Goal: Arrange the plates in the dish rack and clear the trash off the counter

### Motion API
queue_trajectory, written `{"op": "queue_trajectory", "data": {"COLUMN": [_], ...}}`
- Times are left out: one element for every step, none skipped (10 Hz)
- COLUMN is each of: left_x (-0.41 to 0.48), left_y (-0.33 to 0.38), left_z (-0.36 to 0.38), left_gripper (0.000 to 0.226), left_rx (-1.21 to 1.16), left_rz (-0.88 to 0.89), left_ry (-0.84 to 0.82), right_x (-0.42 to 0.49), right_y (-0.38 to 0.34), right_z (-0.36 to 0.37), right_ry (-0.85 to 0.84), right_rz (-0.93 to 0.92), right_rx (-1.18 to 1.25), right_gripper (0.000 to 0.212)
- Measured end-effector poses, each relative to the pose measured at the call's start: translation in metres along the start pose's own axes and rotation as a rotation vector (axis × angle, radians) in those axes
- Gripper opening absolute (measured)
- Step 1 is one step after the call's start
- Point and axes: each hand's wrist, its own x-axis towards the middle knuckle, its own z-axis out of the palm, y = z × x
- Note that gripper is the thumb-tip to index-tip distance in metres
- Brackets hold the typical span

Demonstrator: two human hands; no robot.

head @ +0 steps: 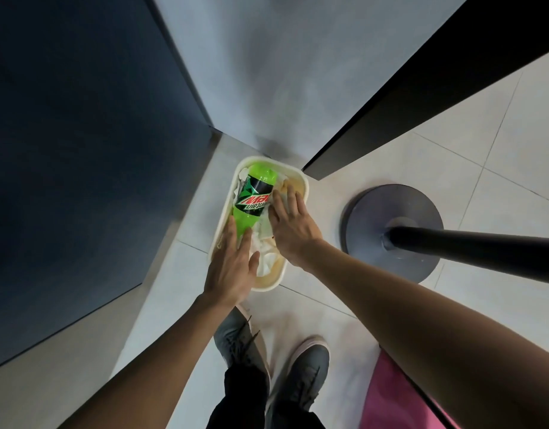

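Left hand [233, 267] and right hand [290, 224], fingers straight, grasping nothing, are pressing the green bottle [254, 193] and crumpled paper [264, 261] into the floor bin [268, 284]; pushing evenly downward should be preventing tipping.

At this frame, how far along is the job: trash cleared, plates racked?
Done, apparently: a green soda bottle and crumpled white paper already lie in the cream bin. In hand: the left hand touches the bottle's end while the right hand lies flat on the paper, seemingly pressing the load down. Left: unknown; neither counter, plates nor dish rack is in view.
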Motion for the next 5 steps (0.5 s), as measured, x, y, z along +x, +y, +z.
{"op": "queue_trajectory", "data": {"left_x": [-0.004,-0.011,-0.021,-0.039,-0.062], "left_y": [0.007,0.010,0.009,0.014,0.027], "left_z": [-0.015,-0.024,-0.030,-0.042,-0.059], "left_gripper": [0.056,0.058,0.061,0.060,0.052], "left_rx": [-0.065,-0.141,-0.189,-0.261,-0.379], "left_rz": [-0.033,-0.072,-0.096,-0.103,-0.194], "left_ry": [-0.013,-0.001,0.019,0.044,0.038], "right_x": [-0.007,-0.020,-0.037,-0.063,-0.093], "right_y": [0.003,0.009,0.014,0.016,0.014], "right_z": [-0.011,-0.023,-0.036,-0.044,-0.047], "right_ry": [-0.028,-0.012,0.033,0.109,0.183], "right_rz": [0.012,0.011,0.027,0.036,0.037], "right_rx": [0.157,0.369,0.502,0.570,0.629], "right_gripper": [0.072,0.091,0.095,0.086,0.067]}}
